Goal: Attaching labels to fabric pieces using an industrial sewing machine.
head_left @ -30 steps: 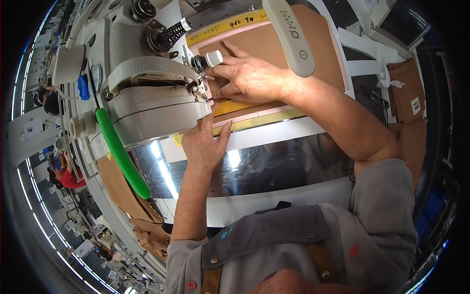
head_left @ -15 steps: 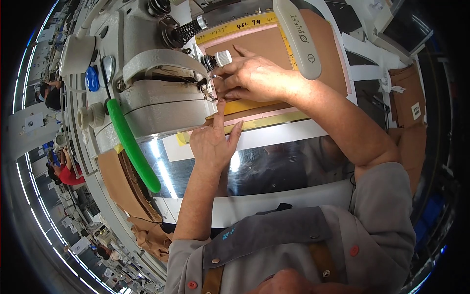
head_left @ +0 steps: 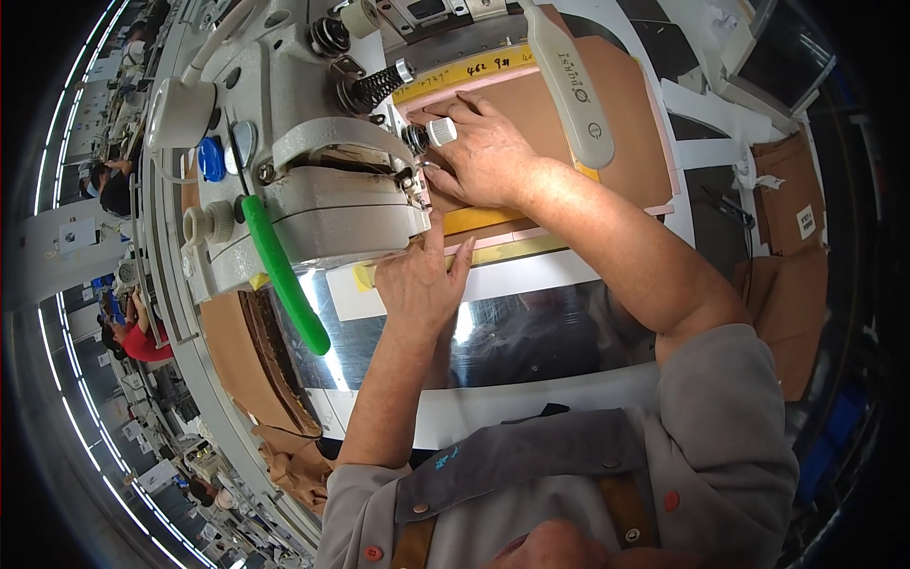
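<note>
A person's two bare hands work a brown panel under the head of a grey industrial sewing machine. The panel lies flat in a pink-edged clamp frame on the surface, directly to the right of the machine head and running in under its needle end. The right hand lies flat on the panel beside the needle area, fingers spread, pressing and closed on nothing. The left hand sits just in front of the machine head, palm down, its index finger raised toward the needle area; its grip is also spread and clamped on nothing.

Judged from how things lie, the work looks to be in its middle: the panel is loaded and held in the frame at the needle, but no finished seam can be made out, and whether stitching is under way cannot be told.

By count: one sewing machine at this station, one green rod-shaped handle slanting across its front, one white clamp arm lying over the panel behind the right hand, one yellow strip along the frame's near edge, one shiny metal plate in front of the machine, and a stack of brown cut pieces below the machine's left end, too overlapped to count.
</note>
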